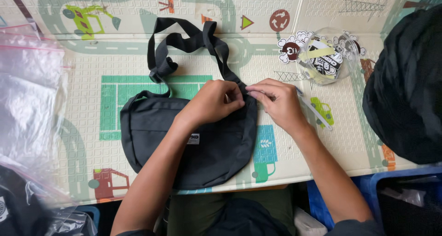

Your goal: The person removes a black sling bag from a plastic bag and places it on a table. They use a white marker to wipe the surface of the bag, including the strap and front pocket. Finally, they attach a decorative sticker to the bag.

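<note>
Near the front edge of the road-patterned foam play mat, my left hand and right hand both pinched the dark grey fabric sling bag's upper right rim.

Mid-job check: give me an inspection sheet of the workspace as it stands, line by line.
Surface: play mat printed with roads and vehicles, lying flat.
Job's things: dark grey sling bag flat on the mat, its strap looped above it.
Clutter: clear round tub of stickers upper right; clear plastic bags at left; a pile of dark bags at right.
Grippers: left hand and right hand meet at the bag's upper right edge, fingertips pinching there; what they pinch is too small to tell.
Cables: nothing seen.
Surroundings: blue crate at lower right; the person's lap below the mat's edge.
</note>
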